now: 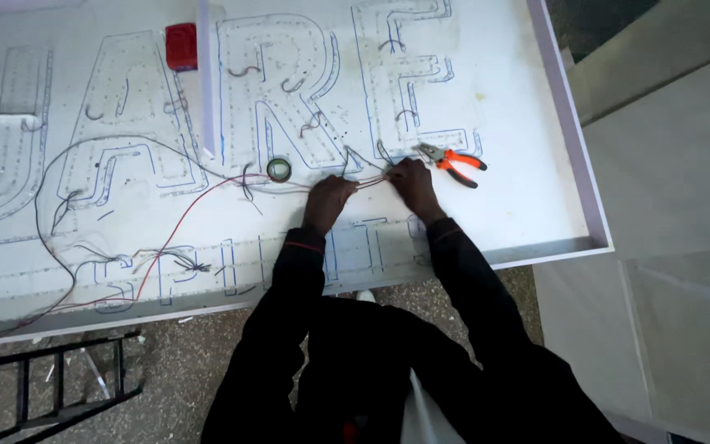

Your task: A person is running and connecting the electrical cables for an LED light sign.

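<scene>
From the head camera, at mid-frame, the left hand [328, 200] and right hand [411, 182] each pinch the thin wires [369, 178] stretched between them over the white sign panel [503, 148]. Orange-handled pliers [454, 162] lie just right of the right hand; a tape roll [278, 170] sits left.

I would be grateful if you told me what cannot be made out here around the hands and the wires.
Head view:
- Where the wires join: hidden between the left hand and right hand, and too small.
- Grip of either hand: fingers curl away from the camera.
- Sign panel: cut off by the left and top edges.
- Pliers: jaw tip too small to read.
</scene>
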